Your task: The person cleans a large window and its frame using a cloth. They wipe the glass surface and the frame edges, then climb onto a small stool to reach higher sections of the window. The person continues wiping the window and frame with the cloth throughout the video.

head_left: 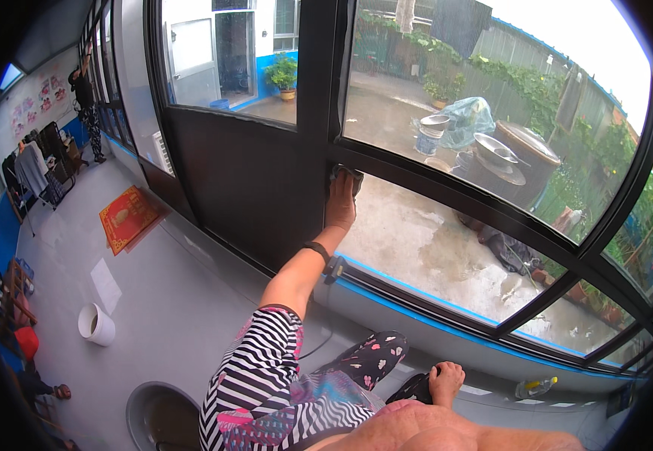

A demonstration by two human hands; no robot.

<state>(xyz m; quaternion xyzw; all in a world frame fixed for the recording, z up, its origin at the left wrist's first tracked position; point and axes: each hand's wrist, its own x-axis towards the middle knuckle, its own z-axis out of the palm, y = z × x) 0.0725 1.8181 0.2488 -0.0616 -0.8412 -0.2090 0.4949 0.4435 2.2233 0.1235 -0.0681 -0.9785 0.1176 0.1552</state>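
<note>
My left hand (pixel 341 204) is stretched out to the dark upright frame between a door panel and a window. Its fingers are pressed over a dark, crumpled cloth (pixel 352 173) against that frame, beside the lower glass pane (pixel 431 240). A black band circles the left wrist. Lower down, my right hand (pixel 446 382) rests on my bent knee, its fingers draped over dark flowered trousers, with nothing visible in it. The solid dark door panel (pixel 251 180) lies left of my left arm.
A grey tub (pixel 137 417) of murky water and a white bucket (pixel 97 327) stand on the floor. A red mat (pixel 129 218) lies by the door. A yellow-topped bottle (pixel 537 387) is near the wall at right. Another person (pixel 86 98) reaches up to windows at far left.
</note>
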